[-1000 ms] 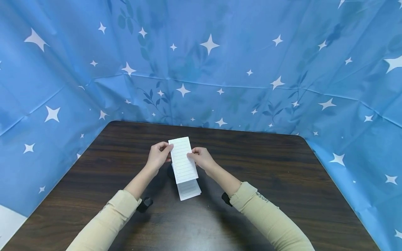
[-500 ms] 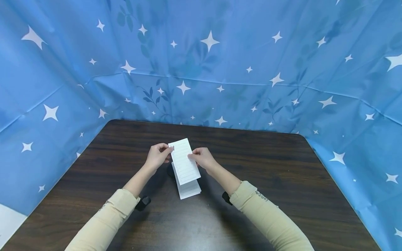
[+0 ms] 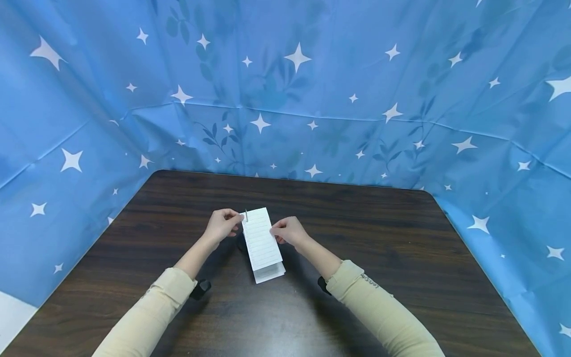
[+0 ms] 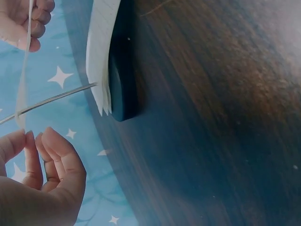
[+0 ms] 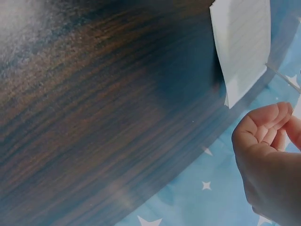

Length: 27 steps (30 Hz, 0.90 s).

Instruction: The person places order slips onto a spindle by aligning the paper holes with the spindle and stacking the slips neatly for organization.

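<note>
My left hand pinches the upper left edge of a white lined paper slip, and my right hand pinches its right edge. A thin metal spike passes through the slip near its upper left corner, its tip standing above the paper in the head view. Farther down the spike, in the left wrist view, a stack of paper slips sits against a black base. The held slip is apart from that stack. In the right wrist view the stack shows beside my curled fingers.
A dark wood-grain table lies under the hands, its far edge against a blue curtain with white stars. Black wrist straps sit at both cuffs. A white surface shows at the lower left.
The slip has come down toward the stack with both hands, covering more of the lower slips. The spike tip now stands out through its upper left corner, where one second ago none showed.
</note>
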Tool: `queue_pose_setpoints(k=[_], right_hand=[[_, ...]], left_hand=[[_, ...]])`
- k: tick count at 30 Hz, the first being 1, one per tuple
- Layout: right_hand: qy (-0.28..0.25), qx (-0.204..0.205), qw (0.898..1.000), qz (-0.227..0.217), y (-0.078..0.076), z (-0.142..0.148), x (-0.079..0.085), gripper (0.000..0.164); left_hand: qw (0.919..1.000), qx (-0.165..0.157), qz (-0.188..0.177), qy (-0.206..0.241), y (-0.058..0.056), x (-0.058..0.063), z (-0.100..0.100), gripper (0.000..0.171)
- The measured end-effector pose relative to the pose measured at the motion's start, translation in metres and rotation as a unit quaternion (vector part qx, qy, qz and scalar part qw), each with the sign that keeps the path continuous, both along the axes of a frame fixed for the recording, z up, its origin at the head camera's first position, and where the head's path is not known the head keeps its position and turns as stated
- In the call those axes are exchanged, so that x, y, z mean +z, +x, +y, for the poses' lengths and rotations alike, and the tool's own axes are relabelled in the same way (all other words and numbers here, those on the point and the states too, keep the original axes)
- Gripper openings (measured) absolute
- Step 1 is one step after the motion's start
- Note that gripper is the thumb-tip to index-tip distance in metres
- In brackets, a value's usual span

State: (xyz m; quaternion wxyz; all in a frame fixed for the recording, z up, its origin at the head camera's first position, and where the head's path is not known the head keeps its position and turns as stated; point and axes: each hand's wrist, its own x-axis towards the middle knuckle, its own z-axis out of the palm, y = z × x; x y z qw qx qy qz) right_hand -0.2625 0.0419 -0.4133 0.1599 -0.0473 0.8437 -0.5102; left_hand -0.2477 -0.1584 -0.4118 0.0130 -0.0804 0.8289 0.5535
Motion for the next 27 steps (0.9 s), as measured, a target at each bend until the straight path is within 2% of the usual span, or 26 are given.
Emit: queue_pose_setpoints(k=[6, 13, 20, 27], right_hand=[[0.006, -0.009, 1.000, 0.002, 0.000, 0.001, -0.006, 0.014], [0.036, -0.006, 0.999, 0.017, -0.001, 0.000, -0.016, 0.014], [0.076, 0.041, 0.996, 0.026, -0.001, 0.001, -0.019, 0.011], [0.102, 0.078, 0.990, 0.064, -0.001, 0.003, -0.021, 0.017]], left_hand=[[0.9995, -0.021, 0.011, -0.023, -0.002, -0.009, -0.002, 0.023], [0.9951, -0.048, -0.002, -0.086, -0.004, -0.018, -0.004, 0.023], [0.9884, -0.074, -0.004, -0.133, -0.005, -0.022, -0.004, 0.019], [0.9810, -0.088, 0.010, -0.173, -0.004, -0.029, -0.002, 0.016]])
